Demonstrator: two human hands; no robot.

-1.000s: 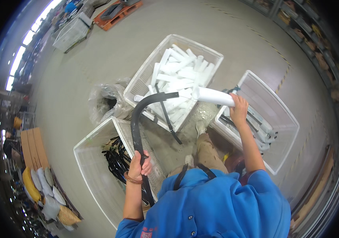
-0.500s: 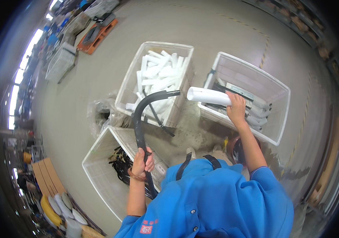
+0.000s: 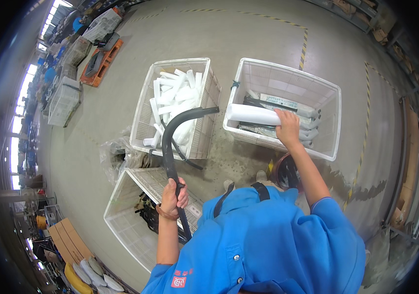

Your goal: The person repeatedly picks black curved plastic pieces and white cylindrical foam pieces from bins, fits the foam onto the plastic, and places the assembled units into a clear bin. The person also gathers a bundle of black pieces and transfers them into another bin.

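Observation:
A black bent tube (image 3: 169, 147), with a thinner black side branch, runs up from near my body and curves over to the right. My left hand (image 3: 175, 195) is closed around its lower straight part. My right hand (image 3: 288, 125) grips the right end of a white foam-like sleeve (image 3: 254, 114), held nearly level over the right crate. The sleeve's left end faces the tube's upper tip, with a small gap between them. Part of the sleeve's right end is hidden under my fingers.
A white crate (image 3: 205, 105) full of white sleeves stands ahead. The right crate (image 3: 334, 122) holds wrapped dark tubes. Near my left arm, another crate (image 3: 116, 220) contains black parts. A clear plastic bag (image 3: 114, 156) lies beside it, and a round dark container (image 3: 288, 171) stands by my feet.
The whole view has shifted, so the crates sit further left in it. Both hands keep their holds, and the sleeve and tube tip stay about as close together as before.

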